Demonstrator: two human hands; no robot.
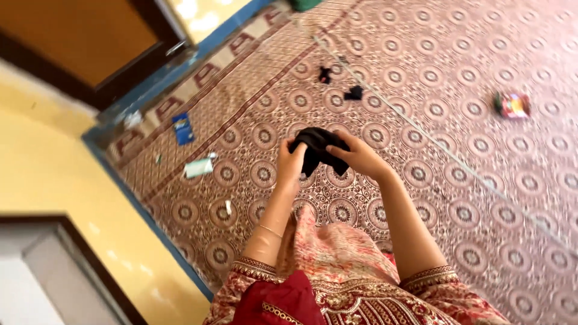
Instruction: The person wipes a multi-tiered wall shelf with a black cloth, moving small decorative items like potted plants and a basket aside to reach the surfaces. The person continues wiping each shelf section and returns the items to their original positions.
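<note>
Nearest the camera are red embroidered sleeves (337, 295), with both forearms reaching out over a patterned carpet (457, 198). The left hand (291, 161) and right hand (360, 155) each have a closed grip on a black cloth (318, 147), bunched between them and held above the carpet.

To the left lie a small white scrap (228, 207), a white and green packet (199, 167) and, beyond it, a blue rectangular packet (183, 128) near the carpet's border. A blue edge (141, 210) separates the carpet from a yellow wall (54, 174).

Further out lie two black scraps (354, 92), well apart from the hands. At far right sits a red and green wrapper (512, 105). Bare carpet spreads wide to the right.
</note>
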